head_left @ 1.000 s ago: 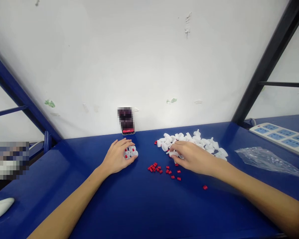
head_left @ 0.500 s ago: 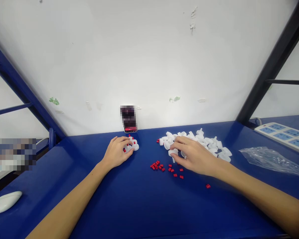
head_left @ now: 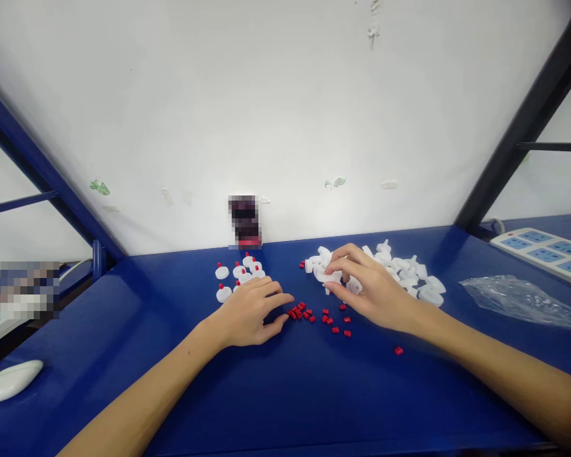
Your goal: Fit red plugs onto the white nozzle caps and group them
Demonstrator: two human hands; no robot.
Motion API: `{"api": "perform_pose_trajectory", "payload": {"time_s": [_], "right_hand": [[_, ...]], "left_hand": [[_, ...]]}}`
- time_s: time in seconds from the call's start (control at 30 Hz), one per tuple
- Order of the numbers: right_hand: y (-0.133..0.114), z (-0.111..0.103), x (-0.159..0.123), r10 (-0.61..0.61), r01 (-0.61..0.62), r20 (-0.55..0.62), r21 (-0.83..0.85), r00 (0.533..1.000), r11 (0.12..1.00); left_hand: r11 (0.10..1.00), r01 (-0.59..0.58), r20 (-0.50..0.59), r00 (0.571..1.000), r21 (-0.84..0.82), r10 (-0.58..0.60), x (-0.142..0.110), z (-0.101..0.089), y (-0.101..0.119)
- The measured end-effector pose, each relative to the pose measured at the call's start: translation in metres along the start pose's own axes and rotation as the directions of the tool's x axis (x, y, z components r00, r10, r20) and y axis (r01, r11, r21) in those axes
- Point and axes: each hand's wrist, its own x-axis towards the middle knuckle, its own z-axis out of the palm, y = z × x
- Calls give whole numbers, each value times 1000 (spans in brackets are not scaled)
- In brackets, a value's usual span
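My left hand (head_left: 257, 311) has its thumb and fingers apart, with the fingertips at the left edge of a scatter of small red tip caps (head_left: 309, 315) on the blue table. Just behind this hand stand several white nozzle lids with red tips (head_left: 222, 273); the hand partly hides some of them. My right hand (head_left: 366, 282) pinches a white nozzle lid (head_left: 327, 277) between thumb and fingers, its spout pointing down. Around and behind my right hand lies a heap of loose white nozzle lids (head_left: 400, 266), partly covered by the hand.
A phone (head_left: 246, 222) with a blurred screen leans on the wall at the back. To the right are a crumpled clear plastic bag (head_left: 523, 301) and a power strip (head_left: 547, 251). A white computer mouse (head_left: 12, 382) lies at the left. Shelf posts rise on both sides.
My left hand has left the red-tipped lids and moved right to the red caps. My right hand has lifted a white lid and turned it spout downward at the heap.
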Motion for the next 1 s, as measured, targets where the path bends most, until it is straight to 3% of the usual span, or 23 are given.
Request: {"api": "perform_pose_trajectory", "payload": {"time_s": [0.23, 0.5, 0.73, 0.9, 1.0], "right_hand": [[0, 11, -1, -63, 65, -68, 33, 996, 997], [-5, 14, -5, -83, 83, 7, 22, 997, 996], [-15, 14, -1, -6, -8, 56, 248, 998, 969], [-27, 16, -5, 127, -219, 198, 568, 972, 793], [-32, 17, -6, 105, -226, 229, 605, 968, 763]], "left_hand": [[997, 75, 72, 995, -25, -73, -1, 8, 2], [994, 84, 52, 995, -71, -80, 0, 12, 3], [967, 167, 14, 986, -193, -167, -3, 18, 1], [919, 211, -104, 961, -333, -258, -1, 18, 9], [905, 137, -216, 947, -403, -239, -1, 16, 15]]}}
